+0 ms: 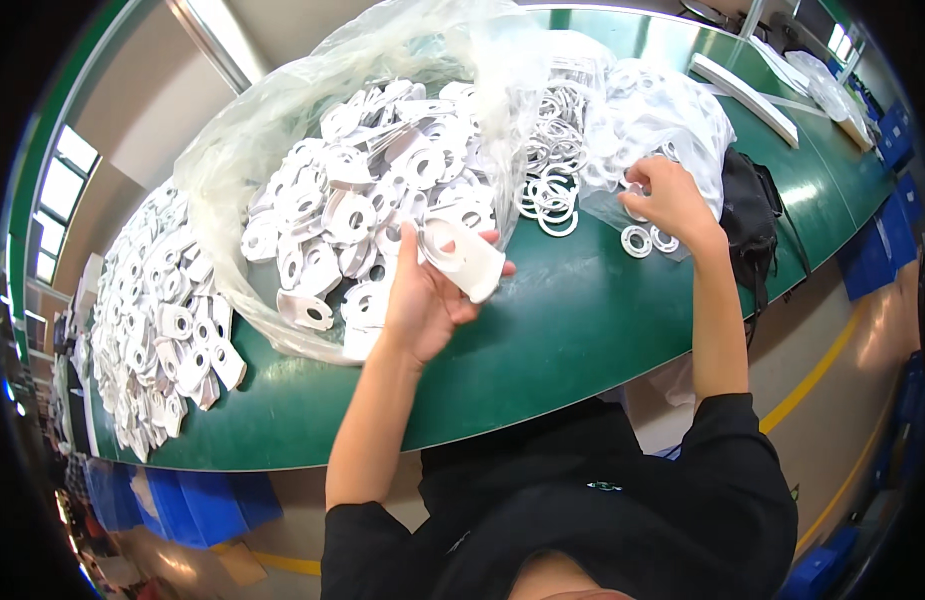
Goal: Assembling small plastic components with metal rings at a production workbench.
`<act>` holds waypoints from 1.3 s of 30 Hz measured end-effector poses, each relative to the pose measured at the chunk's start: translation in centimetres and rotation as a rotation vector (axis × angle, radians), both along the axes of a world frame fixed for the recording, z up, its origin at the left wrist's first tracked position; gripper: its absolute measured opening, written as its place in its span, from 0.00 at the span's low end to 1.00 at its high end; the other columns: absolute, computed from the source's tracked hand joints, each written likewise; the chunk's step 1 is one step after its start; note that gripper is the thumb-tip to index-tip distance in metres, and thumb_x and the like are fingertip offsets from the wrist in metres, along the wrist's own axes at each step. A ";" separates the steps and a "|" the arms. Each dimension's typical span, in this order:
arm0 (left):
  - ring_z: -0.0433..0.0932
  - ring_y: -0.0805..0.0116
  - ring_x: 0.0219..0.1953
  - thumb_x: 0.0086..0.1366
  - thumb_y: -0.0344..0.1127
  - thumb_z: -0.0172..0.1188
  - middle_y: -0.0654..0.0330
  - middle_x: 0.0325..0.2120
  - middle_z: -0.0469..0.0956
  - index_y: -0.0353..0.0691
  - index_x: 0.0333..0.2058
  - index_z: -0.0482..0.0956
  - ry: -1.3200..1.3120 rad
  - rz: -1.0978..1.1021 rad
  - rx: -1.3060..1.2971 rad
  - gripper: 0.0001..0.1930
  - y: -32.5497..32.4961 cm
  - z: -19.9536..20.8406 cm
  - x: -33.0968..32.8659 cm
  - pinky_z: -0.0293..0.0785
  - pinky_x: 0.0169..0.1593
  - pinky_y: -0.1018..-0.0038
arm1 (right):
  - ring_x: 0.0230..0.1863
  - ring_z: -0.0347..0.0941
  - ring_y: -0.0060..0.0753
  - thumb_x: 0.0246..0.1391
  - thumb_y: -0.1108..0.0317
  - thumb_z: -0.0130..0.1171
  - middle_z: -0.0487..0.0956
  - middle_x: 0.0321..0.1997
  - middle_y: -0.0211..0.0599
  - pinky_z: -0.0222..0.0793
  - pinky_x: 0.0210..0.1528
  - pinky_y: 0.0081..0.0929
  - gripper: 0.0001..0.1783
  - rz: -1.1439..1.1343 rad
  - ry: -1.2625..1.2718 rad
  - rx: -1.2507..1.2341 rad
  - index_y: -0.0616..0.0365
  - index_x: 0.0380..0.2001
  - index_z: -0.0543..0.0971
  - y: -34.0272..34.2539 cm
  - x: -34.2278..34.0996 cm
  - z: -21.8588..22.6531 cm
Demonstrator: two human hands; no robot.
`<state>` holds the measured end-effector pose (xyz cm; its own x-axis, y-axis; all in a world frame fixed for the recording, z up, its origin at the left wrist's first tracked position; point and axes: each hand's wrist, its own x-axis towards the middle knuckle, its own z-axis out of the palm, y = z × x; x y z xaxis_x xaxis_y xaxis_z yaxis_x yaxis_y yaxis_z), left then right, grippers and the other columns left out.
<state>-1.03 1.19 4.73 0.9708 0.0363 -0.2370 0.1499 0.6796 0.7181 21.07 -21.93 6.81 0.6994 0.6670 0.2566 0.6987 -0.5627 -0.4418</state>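
Observation:
My left hand [427,305] is closed around a white plastic piece [474,262], curved, with a round opening at one end. It is held in front of a large clear plastic bag [217,190] that lies open, full of similar white pieces [317,200]. Over on the right, my right hand [672,198] is bent in a pinch above a clear bag of white rings [647,110]. Whatever its fingertips hold, if anything, is too small to tell. Two loose rings lie just below that hand, one of them a white double-edged ring [636,241].
More white pieces [167,330] are heaped at the left of the green table [542,330]. White rings [552,195] lie piled between the two bags. A black bag [750,220] sits at the right edge, and a long white strip [744,98] lies farther back.

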 end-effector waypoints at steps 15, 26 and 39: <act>0.78 0.65 0.35 0.69 0.44 0.38 0.52 0.37 0.78 0.31 0.51 0.71 0.072 -0.150 0.122 0.23 -3.3 -2.1 0.1 0.73 0.36 0.74 | 0.55 0.68 0.42 0.62 0.62 0.40 0.73 0.56 0.45 0.59 0.61 0.36 0.19 0.104 0.007 0.062 0.56 0.47 0.77 -1.0 26.7 -9.9; 0.77 0.58 0.46 0.70 0.44 0.35 0.46 0.46 0.76 0.29 0.53 0.67 0.085 -0.131 0.105 0.25 -3.4 -2.3 -0.3 0.76 0.44 0.69 | 0.57 0.65 0.57 0.59 0.52 0.45 0.69 0.56 0.60 0.57 0.61 0.42 0.26 -0.277 0.073 0.085 0.65 0.49 0.71 1.1 7.2 -4.6; 0.78 0.60 0.45 0.70 0.45 0.36 0.47 0.45 0.76 0.28 0.53 0.68 0.111 -0.143 0.107 0.25 -3.9 -2.1 -0.2 0.77 0.43 0.70 | 0.66 0.54 0.48 0.60 0.55 0.51 0.62 0.64 0.49 0.47 0.67 0.37 0.28 -0.196 -0.301 0.134 0.57 0.60 0.66 -8.1 0.6 -6.9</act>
